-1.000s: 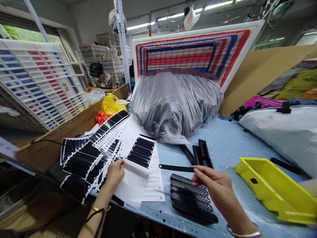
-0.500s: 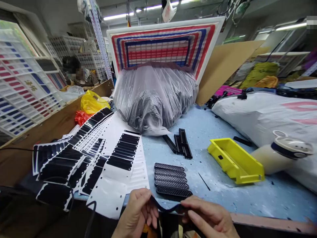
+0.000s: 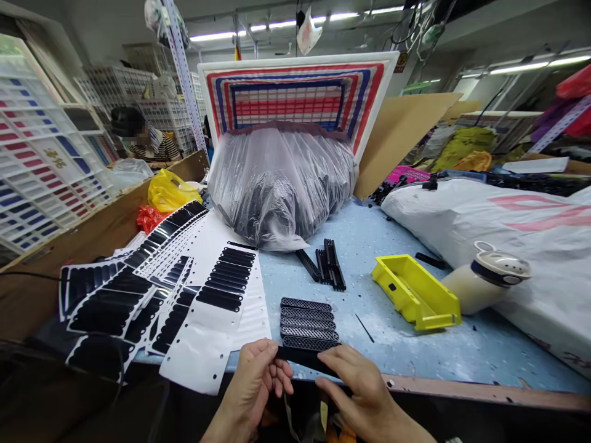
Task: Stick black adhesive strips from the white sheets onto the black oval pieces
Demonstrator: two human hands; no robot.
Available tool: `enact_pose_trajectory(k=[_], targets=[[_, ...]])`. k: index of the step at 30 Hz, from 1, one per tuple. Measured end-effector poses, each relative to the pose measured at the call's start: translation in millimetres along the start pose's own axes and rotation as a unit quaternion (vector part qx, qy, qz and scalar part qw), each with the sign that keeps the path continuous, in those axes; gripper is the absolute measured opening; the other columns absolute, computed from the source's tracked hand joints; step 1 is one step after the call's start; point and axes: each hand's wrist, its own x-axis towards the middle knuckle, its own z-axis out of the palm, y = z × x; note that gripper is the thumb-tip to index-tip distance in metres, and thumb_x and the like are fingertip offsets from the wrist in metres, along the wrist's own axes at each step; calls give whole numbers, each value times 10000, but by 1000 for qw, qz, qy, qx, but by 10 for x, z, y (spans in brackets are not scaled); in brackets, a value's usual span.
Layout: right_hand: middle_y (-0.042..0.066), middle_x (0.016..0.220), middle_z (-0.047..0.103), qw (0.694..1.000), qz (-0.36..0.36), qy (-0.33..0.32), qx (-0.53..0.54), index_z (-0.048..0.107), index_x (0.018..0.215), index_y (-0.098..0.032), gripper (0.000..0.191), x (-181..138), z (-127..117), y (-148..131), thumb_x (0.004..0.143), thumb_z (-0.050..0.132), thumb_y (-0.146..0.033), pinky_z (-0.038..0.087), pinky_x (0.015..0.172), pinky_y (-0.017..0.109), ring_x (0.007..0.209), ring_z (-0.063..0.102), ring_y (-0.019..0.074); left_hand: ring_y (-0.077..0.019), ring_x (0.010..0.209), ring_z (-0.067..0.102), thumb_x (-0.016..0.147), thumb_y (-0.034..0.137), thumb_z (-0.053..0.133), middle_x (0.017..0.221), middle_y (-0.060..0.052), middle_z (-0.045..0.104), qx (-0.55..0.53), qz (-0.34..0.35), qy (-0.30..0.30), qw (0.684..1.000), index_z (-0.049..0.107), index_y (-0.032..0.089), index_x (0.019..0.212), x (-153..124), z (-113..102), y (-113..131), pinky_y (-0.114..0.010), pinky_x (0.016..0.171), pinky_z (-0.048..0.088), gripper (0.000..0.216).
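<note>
A narrow black strip (image 3: 302, 357), flexible-looking and rounded like the adhesive pieces on the sheets, is stretched nearly straight at the table's front edge. My left hand (image 3: 258, 375) pinches its left end between thumb and finger, the other fingers curled. My right hand (image 3: 364, 381) has its fingertips on the right end, with the thumb lower and a little apart. Just beyond the strip lie several black perforated bars (image 3: 308, 323) in a close row. To the left, a white backing sheet (image 3: 198, 344) carries black adhesive strips (image 3: 226, 277) with rounded ends.
More sheets of black strips (image 3: 111, 301) overlap at left. A yellow bin (image 3: 415, 292) and a cream bottle (image 3: 471, 286) stand at right, beside a white sack (image 3: 462, 209). Behind are dark bars (image 3: 330, 264) and a plastic-lined crate (image 3: 281, 178). A person (image 3: 150, 144) sits far left.
The strip, sagging in a curve before, is now pulled straighter and lies closer to the perforated bars. My right hand has moved left and slightly upward. The view has shifted a little right.
</note>
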Motion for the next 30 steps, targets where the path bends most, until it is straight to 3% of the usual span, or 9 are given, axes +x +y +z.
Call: enact_pose_trajectory(k=[4, 10, 13, 18, 22, 26, 30], targets=[[57, 761, 665, 999, -1, -43, -8, 671, 997, -188, 249, -72, 126, 16, 872, 507, -48, 539, 562, 275, 660, 647, 183, -136, 410, 620, 648, 493, 833, 579, -102, 700, -16, 0, -7, 1000, 577, 121, 658, -10, -44, 6, -157, 358, 344, 452], [54, 768, 662, 998, 23, -52, 20, 661, 1052, -191, 217, -87, 119, 90, 900, 526, -113, 542, 578, 255, 666, 651, 178, -143, 436, 628, 628, 515, 840, 585, -91, 699, -21, -9, 12, 1000, 567, 138, 682, 8, -98, -31, -164, 373, 373, 469], [42, 718, 655, 996, 43, -71, 19, 693, 964, -189, 204, -94, 88, 85, 899, 520, -102, 526, 557, 250, 629, 639, 166, -146, 444, 632, 633, 559, 808, 588, -85, 695, 57, -1, 25, 998, 595, 132, 677, 42, -156, -58, -169, 379, 372, 478], [37, 692, 684, 994, 88, -67, -1, 727, 906, -182, 165, -125, -207, 156, 896, 563, -165, 532, 549, 241, 602, 659, 159, -152, 397, 581, 619, 550, 769, 533, -28, 646, 271, 83, 104, 953, 711, 107, 861, 163, -322, -47, -207, 361, 347, 508], [22, 704, 722, 982, 181, -57, -19, 750, 850, -211, 138, -148, -440, 349, 864, 643, -298, 560, 567, 252, 613, 688, 172, -152, 475, 560, 613, 352, 759, 544, -4, 628, 370, 185, 104, 904, 749, 159, 804, 278, -350, -67, -257, 496, 437, 272], [51, 767, 760, 963, 255, -86, 4, 765, 850, -209, 185, -165, -368, 528, 828, 645, -347, 573, 574, 294, 677, 716, 212, -145, 460, 487, 552, 182, 760, 510, 21, 587, 450, 208, 86, 864, 762, 202, 735, 413, -242, -131, -274, 536, 407, 184], [72, 774, 757, 963, 250, -103, 12, 759, 830, -186, 168, -152, -192, 602, 808, 628, -289, 578, 628, 327, 705, 715, 223, -145, 462, 446, 551, 115, 710, 487, 34, 547, 454, 207, 87, 862, 729, 216, 636, 546, -166, -138, -262, 530, 361, 133]])
